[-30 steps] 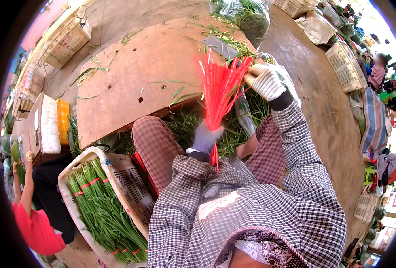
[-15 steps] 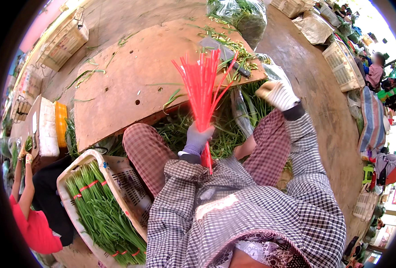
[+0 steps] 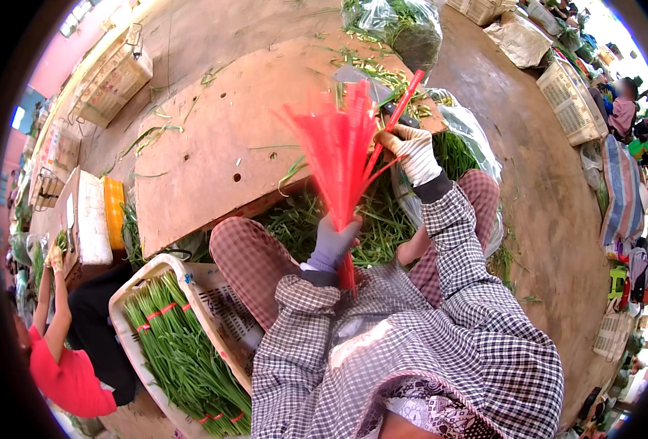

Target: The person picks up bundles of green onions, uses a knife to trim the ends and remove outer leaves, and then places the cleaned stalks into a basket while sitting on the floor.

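A fan of thin red plastic strips (image 3: 338,146), partly smeared by motion, stands upright over my lap. My left hand (image 3: 332,241), in a greyish-purple glove, is closed around its lower part, and the ends stick out below the fist. To the right of the fan, my right hand (image 3: 413,150) wears a white striped glove. Its thumb and fingers pinch a red strip (image 3: 409,89) that slants up and to the right; whether it is one strip or a few I cannot tell.
A wooden board (image 3: 207,161) lies ahead, with trimmings and a black-handled knife (image 3: 401,114) at its right end. At my left, a white crate (image 3: 121,300) holds green stalks (image 3: 185,351) bundled with red bands. A person in red (image 3: 71,373) works farther left.
My right hand has come in from the right, where it was blurred and away from the strips, and now pinches red strip at the fan's right side. My left hand keeps its hold.
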Demonstrator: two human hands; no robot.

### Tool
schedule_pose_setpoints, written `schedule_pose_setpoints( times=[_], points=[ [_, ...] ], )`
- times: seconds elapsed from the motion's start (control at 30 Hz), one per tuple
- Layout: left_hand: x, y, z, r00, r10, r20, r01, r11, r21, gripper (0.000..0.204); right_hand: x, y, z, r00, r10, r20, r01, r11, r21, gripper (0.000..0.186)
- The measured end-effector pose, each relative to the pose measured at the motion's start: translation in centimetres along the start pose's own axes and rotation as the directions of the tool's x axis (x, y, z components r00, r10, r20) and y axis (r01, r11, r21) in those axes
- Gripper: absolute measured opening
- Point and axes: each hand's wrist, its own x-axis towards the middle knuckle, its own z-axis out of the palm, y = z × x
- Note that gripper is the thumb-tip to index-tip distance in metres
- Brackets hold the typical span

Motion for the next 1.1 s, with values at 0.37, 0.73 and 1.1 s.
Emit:
schedule_pose_setpoints(
  times=[0.37, 0.73, 1.1],
  points=[
    [1.6, -0.6, -2.2, 0.972, -0.213, -0.101, 0.164, 0.919, -0.359, 0.017, -6.6, 4.4, -2.6, 0.988, 0.152, -0.018, -0.150, 0.984, 0.097, 0.013],
    [1.8, 0.2, -3.8, 0.970, -0.239, -0.031, 0.194, 0.852, -0.486, 0.019, -7.9, 0.9, -1.0, 0.976, 0.146, 0.160, -0.135, 0.988, -0.079, 0.014],
    [-0.8, 2.0, -0.1, 0.996, 0.049, 0.079, -0.091, 0.321, 0.943, 0.026, -3.8, -8.8, 7.6, 0.556, -0.397, 0.730, 0.769, 0.579, -0.270, 0.016]
  ],
)
